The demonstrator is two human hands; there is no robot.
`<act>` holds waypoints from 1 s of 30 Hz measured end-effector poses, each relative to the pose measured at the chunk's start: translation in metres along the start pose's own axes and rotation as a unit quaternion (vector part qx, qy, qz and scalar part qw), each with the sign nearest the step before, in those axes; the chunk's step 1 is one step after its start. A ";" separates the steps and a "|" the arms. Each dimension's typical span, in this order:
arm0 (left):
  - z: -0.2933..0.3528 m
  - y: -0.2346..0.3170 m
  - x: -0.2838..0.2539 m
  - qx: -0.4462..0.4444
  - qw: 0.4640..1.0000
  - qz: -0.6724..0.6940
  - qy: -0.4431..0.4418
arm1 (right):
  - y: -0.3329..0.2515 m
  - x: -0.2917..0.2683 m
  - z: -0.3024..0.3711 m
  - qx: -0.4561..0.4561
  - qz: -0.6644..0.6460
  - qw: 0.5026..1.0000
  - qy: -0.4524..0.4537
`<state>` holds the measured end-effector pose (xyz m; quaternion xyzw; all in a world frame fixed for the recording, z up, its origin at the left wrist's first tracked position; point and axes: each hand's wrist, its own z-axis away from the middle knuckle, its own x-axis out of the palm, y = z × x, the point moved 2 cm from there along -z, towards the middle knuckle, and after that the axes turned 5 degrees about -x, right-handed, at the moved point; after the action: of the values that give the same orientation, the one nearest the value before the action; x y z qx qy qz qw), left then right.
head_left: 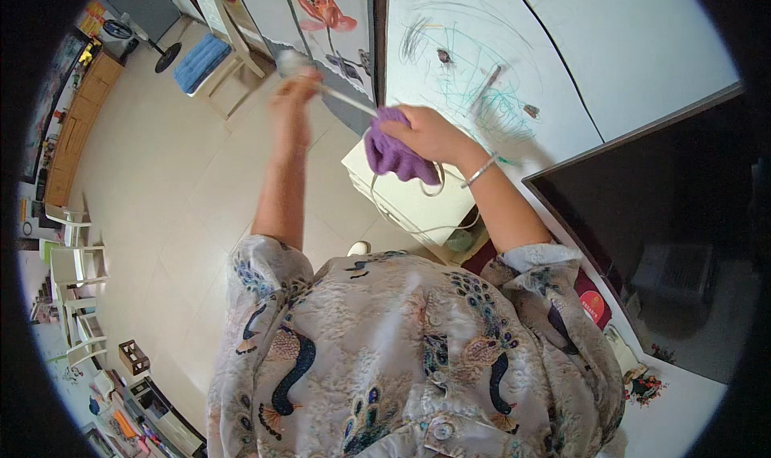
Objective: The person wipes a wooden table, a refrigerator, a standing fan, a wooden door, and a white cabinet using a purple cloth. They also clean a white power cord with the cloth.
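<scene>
A purple cloth is bunched in my right hand, the fingers closed round it. A white cord runs taut from the cloth up to my left hand, which is closed on it and smeared by motion. Just beyond the left fingers is a blurred whitish end; I cannot make out its kind. More of the cord hangs in a loop below the cloth, across the top of a cream-coloured box-like unit.
To the right stands a large dark screen. A white wall panel with scribbles rises ahead. A chair with a blue cushion and a fan are far left. White chairs line the left side.
</scene>
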<state>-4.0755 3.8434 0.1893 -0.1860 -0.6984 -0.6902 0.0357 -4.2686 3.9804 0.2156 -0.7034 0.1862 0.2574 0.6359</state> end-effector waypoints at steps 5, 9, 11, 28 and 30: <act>-0.036 0.019 -0.106 0.004 0.983 0.078 0.167 | 0.021 -0.010 0.037 0.147 -0.105 0.983 -0.020; -0.040 0.034 -0.161 0.026 0.969 0.075 0.234 | 0.062 -0.007 0.030 0.041 0.007 0.999 0.007; -0.039 0.029 -0.170 0.020 0.967 0.069 0.245 | 0.054 -0.002 0.017 0.011 -0.015 1.000 0.003; -0.018 -0.006 -0.040 -0.185 0.820 0.523 0.140 | 0.014 0.061 -0.042 -0.025 -0.242 0.968 0.055; -0.036 -0.013 -0.067 -0.200 0.804 0.547 0.122 | 0.013 0.048 -0.030 -0.018 -0.252 0.966 0.045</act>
<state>-4.0245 3.7945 0.1578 -0.4544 -0.3176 -0.6973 0.4544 -4.2344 3.9524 0.1782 -0.7495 0.0267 0.0599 0.6588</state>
